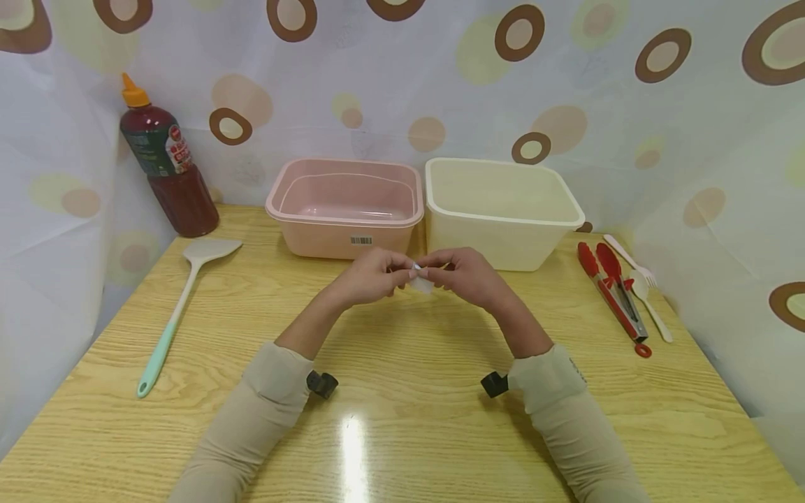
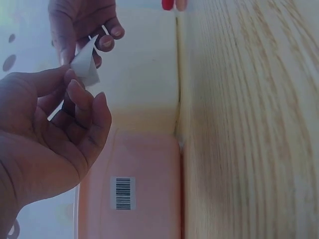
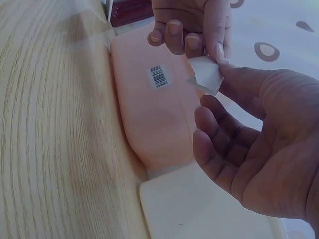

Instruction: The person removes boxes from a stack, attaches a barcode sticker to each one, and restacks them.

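Both hands meet above the table, just in front of the two basins. Between them is a small white piece of paper [image 1: 423, 283], creased or folded, its lower part hanging down. My left hand [image 1: 372, 278] pinches one side of its top edge with thumb and forefinger. The thumb and forefinger of my right hand [image 1: 464, 276] pinch the other side, close to the left fingertips. In the left wrist view the paper [image 2: 87, 69] stands out as a pointed flap. The right wrist view shows the paper [image 3: 207, 74] below the touching fingertips, other fingers loosely curled.
A pink basin [image 1: 323, 236] with a barcode label and a cream basin [image 1: 487, 241] stand at the back. At left are a sauce bottle [image 1: 184, 199] and a turner [image 1: 179, 300]. Red tongs [image 1: 619, 304], a fork [image 1: 629, 257] and a spoon [image 1: 650, 307] lie at right.
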A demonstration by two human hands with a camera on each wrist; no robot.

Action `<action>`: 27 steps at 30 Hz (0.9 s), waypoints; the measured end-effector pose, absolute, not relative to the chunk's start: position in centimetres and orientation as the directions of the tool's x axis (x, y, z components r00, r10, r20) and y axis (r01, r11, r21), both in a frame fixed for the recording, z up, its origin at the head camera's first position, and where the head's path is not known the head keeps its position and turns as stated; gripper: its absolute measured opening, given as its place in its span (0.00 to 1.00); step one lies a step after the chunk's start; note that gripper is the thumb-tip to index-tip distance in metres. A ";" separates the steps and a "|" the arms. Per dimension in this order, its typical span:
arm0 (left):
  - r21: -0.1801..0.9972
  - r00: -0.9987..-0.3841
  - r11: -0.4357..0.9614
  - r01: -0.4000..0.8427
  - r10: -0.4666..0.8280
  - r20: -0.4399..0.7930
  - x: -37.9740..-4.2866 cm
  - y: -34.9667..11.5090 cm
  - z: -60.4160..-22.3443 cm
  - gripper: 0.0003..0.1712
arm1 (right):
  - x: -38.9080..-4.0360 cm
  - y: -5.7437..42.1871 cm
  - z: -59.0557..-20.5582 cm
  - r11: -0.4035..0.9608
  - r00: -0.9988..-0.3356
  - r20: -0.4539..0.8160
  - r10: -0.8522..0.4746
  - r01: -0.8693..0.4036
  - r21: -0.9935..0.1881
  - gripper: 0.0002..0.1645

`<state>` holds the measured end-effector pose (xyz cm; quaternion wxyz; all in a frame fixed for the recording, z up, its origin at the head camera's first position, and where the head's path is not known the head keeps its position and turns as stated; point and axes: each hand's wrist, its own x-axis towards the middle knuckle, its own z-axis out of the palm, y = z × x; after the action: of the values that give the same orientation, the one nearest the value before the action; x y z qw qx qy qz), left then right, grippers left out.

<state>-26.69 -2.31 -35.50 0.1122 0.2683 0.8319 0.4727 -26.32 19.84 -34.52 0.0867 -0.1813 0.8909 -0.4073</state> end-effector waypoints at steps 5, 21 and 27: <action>0.844 -0.834 0.416 0.339 0.548 0.065 -26.6 -2.3 -35.4 0.13 | -26.4 20.0 -34.6 0.597 -0.915 -0.010 -0.403 -0.254 -0.761 0.19; 0.846 -0.818 0.404 0.347 0.571 0.063 -26.7 -2.3 -35.6 0.12 | -26.7 20.3 -34.8 0.567 -0.926 0.007 -0.377 -0.237 -0.789 0.19; 0.847 -0.816 0.401 0.350 0.574 0.065 -26.8 -2.3 -35.7 0.11 | -26.8 20.4 -34.9 0.577 -0.932 0.007 -0.362 -0.230 -0.784 0.18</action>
<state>-26.76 -2.27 -35.69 0.1193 0.2787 0.8285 0.4709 -26.77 20.43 -34.87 0.0771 -0.1673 0.8845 -0.4285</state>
